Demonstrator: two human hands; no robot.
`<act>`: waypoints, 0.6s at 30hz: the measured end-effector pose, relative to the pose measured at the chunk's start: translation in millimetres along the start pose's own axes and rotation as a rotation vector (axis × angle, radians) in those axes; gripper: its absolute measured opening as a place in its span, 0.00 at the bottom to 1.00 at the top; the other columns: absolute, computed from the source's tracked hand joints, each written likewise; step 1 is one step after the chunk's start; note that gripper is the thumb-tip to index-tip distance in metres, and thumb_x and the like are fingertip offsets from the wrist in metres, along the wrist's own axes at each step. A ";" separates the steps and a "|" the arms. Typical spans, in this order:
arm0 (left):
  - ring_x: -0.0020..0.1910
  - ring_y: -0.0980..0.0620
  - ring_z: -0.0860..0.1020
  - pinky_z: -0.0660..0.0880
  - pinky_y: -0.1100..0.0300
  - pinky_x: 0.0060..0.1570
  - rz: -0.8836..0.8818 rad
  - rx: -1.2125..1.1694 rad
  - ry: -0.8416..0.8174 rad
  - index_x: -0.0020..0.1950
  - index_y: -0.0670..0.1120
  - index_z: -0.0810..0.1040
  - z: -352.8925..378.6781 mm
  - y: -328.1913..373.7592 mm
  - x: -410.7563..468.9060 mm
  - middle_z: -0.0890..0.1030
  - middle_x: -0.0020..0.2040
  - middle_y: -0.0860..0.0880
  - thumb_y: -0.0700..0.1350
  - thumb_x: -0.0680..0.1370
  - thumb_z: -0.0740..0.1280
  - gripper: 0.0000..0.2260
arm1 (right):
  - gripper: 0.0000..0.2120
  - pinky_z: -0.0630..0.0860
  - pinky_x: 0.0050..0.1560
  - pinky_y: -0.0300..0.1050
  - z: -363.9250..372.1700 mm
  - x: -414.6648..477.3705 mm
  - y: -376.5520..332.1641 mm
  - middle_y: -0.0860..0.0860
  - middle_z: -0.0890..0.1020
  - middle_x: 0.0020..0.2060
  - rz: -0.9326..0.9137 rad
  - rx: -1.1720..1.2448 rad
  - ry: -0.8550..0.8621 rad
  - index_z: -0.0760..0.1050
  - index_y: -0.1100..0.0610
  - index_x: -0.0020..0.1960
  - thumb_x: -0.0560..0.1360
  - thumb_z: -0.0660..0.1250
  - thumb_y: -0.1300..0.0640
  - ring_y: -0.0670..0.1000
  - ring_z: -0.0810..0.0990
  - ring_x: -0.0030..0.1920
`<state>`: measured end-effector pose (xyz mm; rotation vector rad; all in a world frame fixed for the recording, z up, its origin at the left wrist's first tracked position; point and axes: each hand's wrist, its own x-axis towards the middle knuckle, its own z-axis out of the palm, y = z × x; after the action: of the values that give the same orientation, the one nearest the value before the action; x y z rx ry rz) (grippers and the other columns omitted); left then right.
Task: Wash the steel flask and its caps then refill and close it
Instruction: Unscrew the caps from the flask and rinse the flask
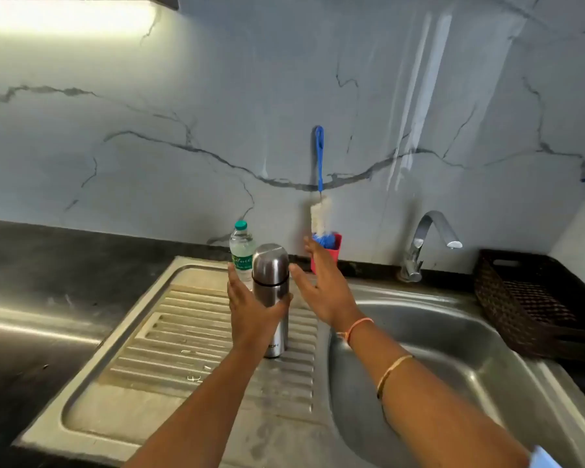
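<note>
One flask near drainboard edge, left hand holding

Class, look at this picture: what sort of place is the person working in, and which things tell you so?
Most likely a home kitchen: a steel sink with a ribbed draining board, a tap behind it, and a bottle brush hanging on the marble-patterned wall.

Silver steel flask, green-capped bottle, blue-handled brush, red cup
</note>
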<state>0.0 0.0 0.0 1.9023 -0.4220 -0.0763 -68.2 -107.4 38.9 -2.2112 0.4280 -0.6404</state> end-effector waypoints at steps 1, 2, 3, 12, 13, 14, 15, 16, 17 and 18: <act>0.77 0.44 0.53 0.61 0.45 0.71 -0.018 -0.021 -0.017 0.78 0.49 0.41 0.3 -1.2 5.7 0.52 0.78 0.44 0.50 0.67 0.78 0.54 | 0.32 0.61 0.73 0.47 3.6 5.6 -2.9 0.49 0.61 0.75 0.006 0.082 0.005 0.54 0.49 0.77 0.78 0.62 0.43 0.48 0.61 0.73; 0.76 0.44 0.56 0.62 0.44 0.70 -0.017 -0.046 -0.028 0.78 0.50 0.42 0.4 -1.7 10.2 0.54 0.78 0.45 0.50 0.66 0.78 0.54 | 0.33 0.63 0.72 0.48 6.5 11.2 -6.7 0.49 0.63 0.74 0.015 0.122 -0.001 0.55 0.49 0.76 0.76 0.63 0.41 0.47 0.63 0.72; 0.75 0.44 0.59 0.64 0.45 0.69 -0.026 -0.070 -0.053 0.78 0.50 0.44 1.1 -4.5 14.7 0.57 0.77 0.45 0.50 0.66 0.79 0.53 | 0.34 0.64 0.71 0.48 8.5 15.4 -10.7 0.49 0.65 0.73 0.013 0.145 -0.011 0.56 0.48 0.75 0.75 0.65 0.41 0.47 0.64 0.71; 0.48 0.54 0.81 0.80 0.50 0.48 0.026 -0.070 -0.082 0.68 0.49 0.66 19.2 -26.0 36.4 0.81 0.49 0.53 0.46 0.67 0.76 0.33 | 0.36 0.68 0.58 0.34 43.2 36.5 -14.0 0.50 0.71 0.65 -0.055 0.101 0.010 0.62 0.52 0.71 0.68 0.73 0.43 0.46 0.71 0.62; 0.47 0.52 0.81 0.79 0.53 0.46 0.031 -0.043 -0.073 0.68 0.49 0.67 20.1 -26.5 37.6 0.80 0.48 0.53 0.46 0.67 0.76 0.32 | 0.36 0.69 0.57 0.34 45.7 37.6 -12.2 0.50 0.72 0.63 -0.060 0.103 0.032 0.63 0.52 0.69 0.68 0.74 0.43 0.47 0.72 0.61; 0.47 0.51 0.81 0.78 0.54 0.44 0.027 -0.029 -0.064 0.68 0.48 0.67 21.2 -27.6 38.7 0.80 0.47 0.53 0.45 0.68 0.76 0.32 | 0.35 0.69 0.56 0.33 48.0 38.8 -9.5 0.50 0.73 0.62 -0.070 0.107 0.049 0.64 0.53 0.68 0.67 0.75 0.44 0.46 0.72 0.59; 0.47 0.49 0.80 0.77 0.55 0.44 0.023 -0.030 -0.054 0.68 0.47 0.66 22.1 -28.3 39.5 0.80 0.47 0.52 0.45 0.68 0.76 0.32 | 0.34 0.69 0.53 0.30 48.9 39.6 -7.5 0.50 0.73 0.60 -0.082 0.113 0.059 0.65 0.54 0.67 0.67 0.76 0.45 0.46 0.72 0.57; 0.48 0.48 0.80 0.77 0.54 0.46 0.022 -0.038 -0.043 0.70 0.47 0.65 22.4 -29.0 40.2 0.80 0.49 0.51 0.45 0.68 0.76 0.34 | 0.33 0.68 0.51 0.27 49.1 40.7 -6.0 0.50 0.74 0.59 -0.101 0.124 0.070 0.66 0.54 0.65 0.67 0.76 0.47 0.45 0.72 0.56; 0.50 0.47 0.80 0.77 0.52 0.48 0.029 -0.036 -0.033 0.71 0.47 0.63 23.1 -30.1 41.0 0.80 0.51 0.49 0.46 0.67 0.76 0.36 | 0.31 0.68 0.48 0.25 49.1 41.7 -5.1 0.49 0.74 0.57 -0.115 0.143 0.076 0.66 0.54 0.64 0.67 0.76 0.48 0.45 0.72 0.54; 0.52 0.46 0.79 0.77 0.51 0.50 0.035 -0.028 -0.027 0.72 0.48 0.62 23.3 -30.9 41.7 0.80 0.53 0.48 0.47 0.67 0.76 0.37 | 0.30 0.68 0.47 0.24 49.1 43.2 -4.0 0.47 0.74 0.55 -0.127 0.160 0.077 0.66 0.55 0.63 0.67 0.76 0.49 0.45 0.73 0.53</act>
<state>40.8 -25.0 -30.7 1.8672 -0.4699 -0.0843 -4.6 -96.9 27.3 -2.0779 0.2667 -0.8016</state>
